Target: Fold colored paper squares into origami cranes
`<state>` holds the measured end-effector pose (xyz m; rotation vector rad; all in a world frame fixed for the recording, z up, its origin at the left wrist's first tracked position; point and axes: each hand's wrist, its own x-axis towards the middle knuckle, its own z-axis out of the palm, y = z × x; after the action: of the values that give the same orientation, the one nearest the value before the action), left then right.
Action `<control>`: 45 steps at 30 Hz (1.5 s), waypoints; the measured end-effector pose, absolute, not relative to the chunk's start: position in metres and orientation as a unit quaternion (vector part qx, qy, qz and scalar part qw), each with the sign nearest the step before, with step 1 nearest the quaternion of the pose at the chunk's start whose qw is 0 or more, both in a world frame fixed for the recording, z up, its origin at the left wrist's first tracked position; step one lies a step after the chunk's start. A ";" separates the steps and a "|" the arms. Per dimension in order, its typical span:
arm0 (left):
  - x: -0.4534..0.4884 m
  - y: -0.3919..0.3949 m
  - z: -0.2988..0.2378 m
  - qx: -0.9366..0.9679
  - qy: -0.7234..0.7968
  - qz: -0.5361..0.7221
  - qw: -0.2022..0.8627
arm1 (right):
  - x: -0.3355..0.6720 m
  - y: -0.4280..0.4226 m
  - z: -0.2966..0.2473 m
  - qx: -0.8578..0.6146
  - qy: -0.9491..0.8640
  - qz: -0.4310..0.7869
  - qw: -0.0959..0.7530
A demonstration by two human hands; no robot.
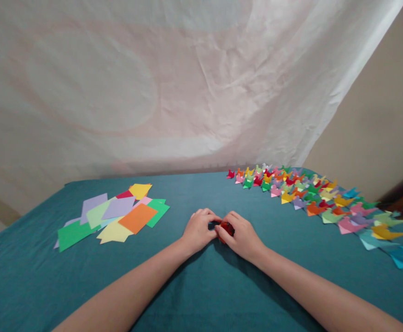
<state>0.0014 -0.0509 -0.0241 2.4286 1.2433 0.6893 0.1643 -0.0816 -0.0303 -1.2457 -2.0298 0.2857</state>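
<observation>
A small folded piece of red paper (226,227) lies on the teal cloth (201,286) in the middle of the table. My left hand (198,229) and my right hand (240,235) meet over it, fingers curled and pinching it from both sides. Most of the red paper is hidden under my fingers, so its shape is unclear.
Several loose coloured paper squares (118,214) lie fanned out at the left. Many folded paper birds (312,196) in mixed colours stand in rows from the far centre to the right edge. A pale wrinkled sheet (153,92) hangs behind the table.
</observation>
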 end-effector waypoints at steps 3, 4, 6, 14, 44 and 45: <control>0.000 -0.052 -0.023 0.853 0.430 0.243 0.169 | 0.165 -0.081 -0.031 -0.482 -0.786 0.124 0.367; -0.002 -0.052 -0.022 0.856 0.421 0.242 0.177 | 0.166 -0.081 -0.031 -0.480 -0.785 0.130 0.368; -0.006 -0.052 -0.020 0.866 0.391 0.239 0.201 | 0.167 -0.082 -0.031 -0.478 -0.784 0.142 0.371; -0.014 -0.045 -0.016 0.877 0.345 0.234 0.239 | 0.169 -0.083 -0.031 -0.472 -0.781 0.156 0.379; -0.012 -0.052 -0.015 0.923 0.329 0.192 0.047 | 0.177 -0.083 -0.034 -0.433 -0.805 0.166 0.370; -0.012 -0.053 -0.014 0.926 0.326 0.189 0.035 | 0.180 -0.083 -0.034 -0.431 -0.807 0.163 0.370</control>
<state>-0.0119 -0.0526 -0.0142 2.8453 1.0023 0.5797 0.1797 -0.0828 -0.0336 -1.1054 -2.0699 0.4195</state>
